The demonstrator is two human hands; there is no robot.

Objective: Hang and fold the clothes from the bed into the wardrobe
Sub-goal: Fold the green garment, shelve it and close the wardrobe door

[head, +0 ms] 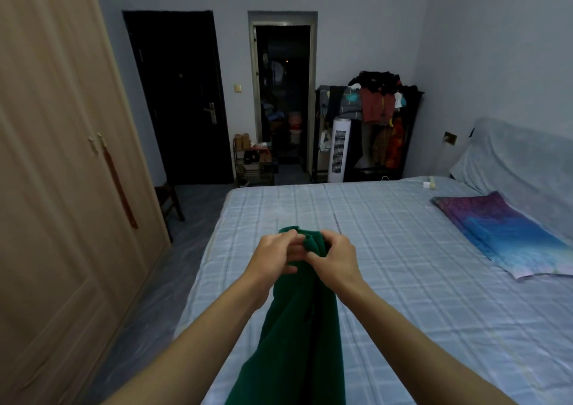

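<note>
Both hands are up in front of us over the bed (403, 280), close together. The left hand (274, 255) and right hand (333, 257) each grip the bunched top edge of a green garment (297, 327), fingers curled round the cloth and the fingertips nearly meeting. The garment is a soft, thick-looking knit in dark green. It hangs from the hands in long folds between our forearms, down out of view.

Below and beyond the hands, the bed has a pale blue checked sheet, lying flat and smooth. Right of the hands lies a flat pillow (502, 237) in purple and blue. Far beyond them, at the bed's far edge, is a white charger (429, 184) with its cable.

Left of the hands stands the wardrobe (62, 156), light wood with panelled doors, both closed; a reddish tassel (119, 184) hangs from a handle. The floor between wardrobe and bed is grey.

On the far wall beyond the hands we see a dark door (176, 100), an open doorway (282, 94), a low shoe rack (252, 162), a white tower fan (339, 150) and a black clothes rack (381, 119) piled with garments.
</note>
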